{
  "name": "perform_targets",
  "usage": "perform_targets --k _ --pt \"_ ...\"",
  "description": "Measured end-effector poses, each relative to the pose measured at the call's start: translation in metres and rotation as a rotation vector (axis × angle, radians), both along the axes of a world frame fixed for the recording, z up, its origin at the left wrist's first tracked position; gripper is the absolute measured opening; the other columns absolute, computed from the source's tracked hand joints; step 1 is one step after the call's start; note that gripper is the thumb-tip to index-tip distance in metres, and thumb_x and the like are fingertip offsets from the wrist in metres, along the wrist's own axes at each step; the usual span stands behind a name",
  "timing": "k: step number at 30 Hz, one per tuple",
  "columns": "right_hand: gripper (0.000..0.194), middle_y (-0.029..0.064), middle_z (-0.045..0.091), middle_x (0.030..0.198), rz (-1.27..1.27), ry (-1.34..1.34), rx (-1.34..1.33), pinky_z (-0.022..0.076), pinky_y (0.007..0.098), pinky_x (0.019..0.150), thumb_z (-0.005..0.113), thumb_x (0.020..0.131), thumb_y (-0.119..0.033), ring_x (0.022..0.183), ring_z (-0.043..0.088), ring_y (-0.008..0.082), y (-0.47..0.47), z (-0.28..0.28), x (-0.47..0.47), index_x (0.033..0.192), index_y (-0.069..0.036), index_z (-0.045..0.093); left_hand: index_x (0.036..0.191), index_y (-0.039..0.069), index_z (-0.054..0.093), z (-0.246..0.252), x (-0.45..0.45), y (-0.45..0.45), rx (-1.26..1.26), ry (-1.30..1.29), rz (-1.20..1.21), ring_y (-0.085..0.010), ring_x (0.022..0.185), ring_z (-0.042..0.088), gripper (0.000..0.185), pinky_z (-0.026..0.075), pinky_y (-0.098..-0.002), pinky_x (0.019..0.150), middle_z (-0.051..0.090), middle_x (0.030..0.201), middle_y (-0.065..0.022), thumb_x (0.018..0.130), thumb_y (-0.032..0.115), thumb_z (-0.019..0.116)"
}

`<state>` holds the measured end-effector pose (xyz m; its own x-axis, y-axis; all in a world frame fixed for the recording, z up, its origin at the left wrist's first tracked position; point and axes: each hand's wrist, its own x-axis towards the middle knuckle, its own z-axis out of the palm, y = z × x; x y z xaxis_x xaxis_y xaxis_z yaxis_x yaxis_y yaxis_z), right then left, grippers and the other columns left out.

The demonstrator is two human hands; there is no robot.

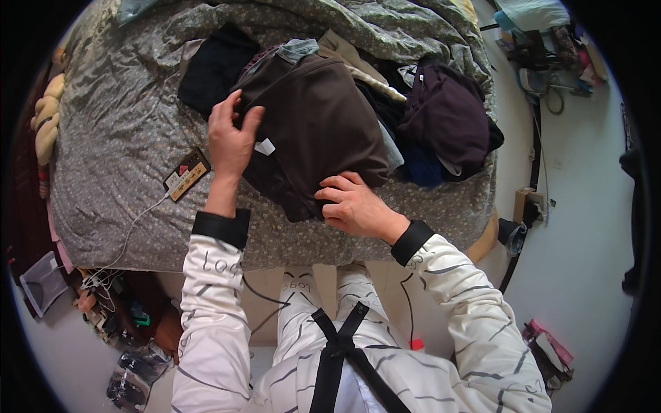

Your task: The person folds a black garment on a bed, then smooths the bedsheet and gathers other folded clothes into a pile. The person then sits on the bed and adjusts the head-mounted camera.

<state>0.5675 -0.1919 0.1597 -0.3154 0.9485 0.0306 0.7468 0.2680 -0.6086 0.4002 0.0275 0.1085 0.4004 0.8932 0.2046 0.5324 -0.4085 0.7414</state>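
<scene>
A dark brown garment (320,113) lies folded on a heap of clothes, a small white tag (265,147) at its left side. My left hand (231,131) is at the garment's left edge, thumb and fingers apart; whether it touches the cloth is hard to tell. With bent fingers, my right hand (353,204) grips the garment's lower edge, its fingertips partly hidden in the folds. A black folded garment (217,67) sits just beyond my left hand. To the right lies a dark purple garment (446,116) on more dark clothes.
The clothes rest on a bed with a grey floral cover (119,134). A phone (187,175) with a white charging cable (135,222) lies left of my left hand. A beige plush toy (49,118) is at the bed's left edge. A small cardboard box (525,205) stands by the right wall.
</scene>
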Motion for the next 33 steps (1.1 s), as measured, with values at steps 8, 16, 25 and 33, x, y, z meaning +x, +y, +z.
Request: perform_targets --k 8,16,25,33 --pt "0.032 0.0122 0.058 0.119 -0.683 -0.013 0.277 0.0398 0.0428 0.095 0.074 0.071 -0.010 0.111 0.053 0.0314 -0.013 0.008 0.082 0.101 -0.008 0.062 0.111 0.006 0.062 -0.001 0.001 0.014 0.085 0.079 0.193 -0.0241 0.084 0.060 0.032 0.049 -0.0344 0.076 0.060 0.098 -0.0095 0.081 0.015 0.071" --pt "0.063 0.0200 0.050 0.133 -1.421 -0.465 0.167 0.0355 0.0445 0.104 0.074 0.077 -0.042 0.125 0.045 0.0361 -0.074 -0.054 0.241 0.123 -0.003 0.057 0.118 0.003 0.060 -0.049 -0.098 -0.096 -0.402 -0.001 0.266 -0.0165 0.092 0.062 0.032 0.049 -0.0301 0.083 0.065 0.105 -0.0083 0.088 0.012 0.066" --pt "0.067 0.0186 0.065 0.114 -1.564 0.264 -0.215 0.0484 0.0352 0.088 0.081 0.070 -0.029 0.099 0.064 0.0265 -0.095 -0.064 0.309 0.116 0.012 0.058 0.120 0.000 0.057 -0.083 -0.195 -0.206 -0.858 0.237 0.314 -0.0161 0.084 0.065 0.038 0.052 -0.0295 0.076 0.068 0.095 -0.0101 0.087 0.017 0.065" --pt "0.026 0.0060 0.064 0.098 -1.103 0.420 0.348 0.0481 0.0282 0.082 0.070 0.084 -0.005 0.090 0.060 0.0157 -0.011 0.065 0.239 0.105 0.002 0.058 0.109 0.004 0.064 -0.096 -0.205 -0.219 -0.836 0.285 0.322 -0.0264 0.085 0.068 0.033 0.052 -0.0371 0.076 0.070 0.091 -0.0134 0.082 0.023 0.067"
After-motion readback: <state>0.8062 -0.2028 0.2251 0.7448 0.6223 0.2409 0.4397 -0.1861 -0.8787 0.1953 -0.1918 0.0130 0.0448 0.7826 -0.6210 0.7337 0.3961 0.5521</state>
